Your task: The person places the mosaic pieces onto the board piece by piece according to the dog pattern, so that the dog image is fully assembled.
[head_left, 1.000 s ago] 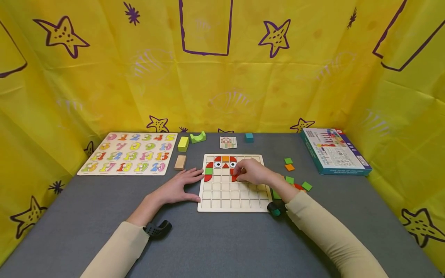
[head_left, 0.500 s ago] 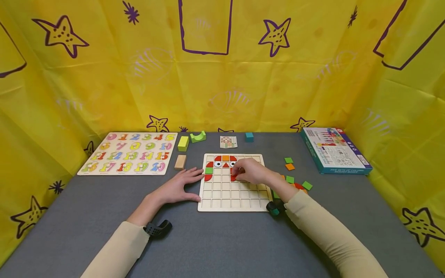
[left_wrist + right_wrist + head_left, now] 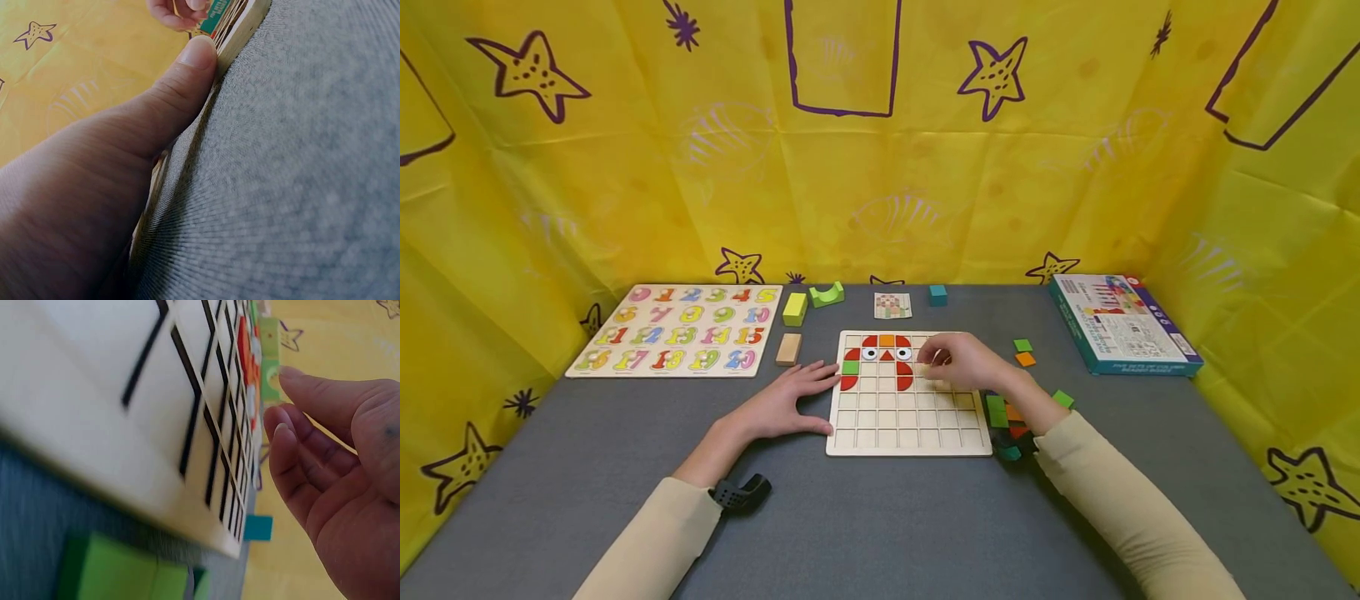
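The left hand (image 3: pixel 782 406) lay flat on the grey table (image 3: pixel 865 525), fingers (image 3: pixel 820 377) straight and a little spread, holding nothing; their tips touched the left edge of the wooden grid board (image 3: pixel 906 433), and in the left wrist view the thumb (image 3: pixel 187 69) pressed against that edge. The right hand (image 3: pixel 964 360) hovered over the upper right part of the board, fingers (image 3: pixel 294 434) loosely curved and close together, w/ nothing visibly between them in the right wrist view. Just left of these fingers sat the red quarter-circle tile (image 3: pixel 904 380), in its cell and apart from the fingertips. Further left, in the top rows, were more red pieces, an orange square, two eye tiles and a green square tile (image 3: pixel 850 367), near the left fingertips. Behind the right wrist lay a heap of loose tiles (image 3: pixel 1003 412), green and orange, and 2 more tiles (image 3: pixel 1023 352) were just right of the right knuckles. Far beyond the fingers were a pattern card (image 3: pixel 892 306), a teal cube (image 3: pixel 937 294) and a boxed game (image 3: pixel 1120 323); far left of the left fingers, a number puzzle (image 3: pixel 681 332) and a few blocks (image 3: pixel 795 310).
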Available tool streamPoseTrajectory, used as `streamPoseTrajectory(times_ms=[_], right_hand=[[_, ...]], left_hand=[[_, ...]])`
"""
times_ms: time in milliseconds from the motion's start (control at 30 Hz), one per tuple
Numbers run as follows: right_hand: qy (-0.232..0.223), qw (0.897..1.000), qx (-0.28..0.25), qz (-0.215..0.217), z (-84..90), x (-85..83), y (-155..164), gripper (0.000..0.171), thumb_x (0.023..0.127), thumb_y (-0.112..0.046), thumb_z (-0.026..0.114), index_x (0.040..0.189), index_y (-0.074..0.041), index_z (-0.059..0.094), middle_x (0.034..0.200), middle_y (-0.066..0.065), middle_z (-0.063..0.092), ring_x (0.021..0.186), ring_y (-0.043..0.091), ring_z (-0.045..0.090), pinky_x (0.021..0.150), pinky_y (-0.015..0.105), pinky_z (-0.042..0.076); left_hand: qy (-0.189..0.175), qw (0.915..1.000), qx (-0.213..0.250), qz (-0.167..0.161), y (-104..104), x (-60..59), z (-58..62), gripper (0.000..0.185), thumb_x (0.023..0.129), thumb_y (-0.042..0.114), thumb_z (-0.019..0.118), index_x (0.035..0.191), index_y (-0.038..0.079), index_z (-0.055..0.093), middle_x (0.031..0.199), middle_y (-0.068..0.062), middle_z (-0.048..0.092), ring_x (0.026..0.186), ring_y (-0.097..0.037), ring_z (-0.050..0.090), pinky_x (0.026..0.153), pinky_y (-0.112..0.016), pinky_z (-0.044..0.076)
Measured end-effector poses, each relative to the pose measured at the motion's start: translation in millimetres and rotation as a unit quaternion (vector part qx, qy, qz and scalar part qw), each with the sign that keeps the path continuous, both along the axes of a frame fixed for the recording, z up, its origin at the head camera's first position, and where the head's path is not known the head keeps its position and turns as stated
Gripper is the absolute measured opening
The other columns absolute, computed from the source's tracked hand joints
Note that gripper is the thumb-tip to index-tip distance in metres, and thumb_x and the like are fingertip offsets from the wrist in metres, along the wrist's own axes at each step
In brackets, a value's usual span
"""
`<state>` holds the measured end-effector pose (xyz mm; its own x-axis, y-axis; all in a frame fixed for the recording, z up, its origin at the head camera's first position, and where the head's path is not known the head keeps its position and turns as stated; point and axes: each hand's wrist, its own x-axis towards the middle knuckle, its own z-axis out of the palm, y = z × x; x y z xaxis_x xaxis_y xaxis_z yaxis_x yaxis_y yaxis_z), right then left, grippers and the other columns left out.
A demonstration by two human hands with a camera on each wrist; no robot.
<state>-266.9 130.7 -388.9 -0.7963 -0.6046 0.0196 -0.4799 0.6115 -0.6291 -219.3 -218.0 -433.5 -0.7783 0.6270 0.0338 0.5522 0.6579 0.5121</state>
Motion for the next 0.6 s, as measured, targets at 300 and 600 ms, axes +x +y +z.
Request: streamPoseTrajectory(times_ms=[300,600], right_hand=[[-0.006,0.999,-0.012,-0.045,11.9,2.5,40,0.024,0.092,-0.008,0.075,0.114,-0.002,0.070,0.100,0.005,0.067,0.088,0.023,0.062,0.078,0.037,0.055],[-0.004,0.995,-0.021,-0.097,26.8,-5.6,91,0.028,0.094,-0.011,0.074,0.119,0.001,0.068,0.111,0.013,0.068,0.097,0.028,0.061,0.084,0.040,0.054]], left_hand=[[-0.005,1.0000,0.000,0.003,0,0.6,-1.2,0.091,0.082,0.057,0.078,0.153,0.011,0.045,0.161,-0.005,0.034,0.150,-0.037,0.020,0.120,-0.059,0.010],[-0.004,1.0000,0.001,0.002,1,0.4,1.5,0.091,0.082,0.057,0.078,0.153,0.010,0.046,0.161,-0.007,0.035,0.150,-0.037,0.020,0.120,-0.059,0.009]])
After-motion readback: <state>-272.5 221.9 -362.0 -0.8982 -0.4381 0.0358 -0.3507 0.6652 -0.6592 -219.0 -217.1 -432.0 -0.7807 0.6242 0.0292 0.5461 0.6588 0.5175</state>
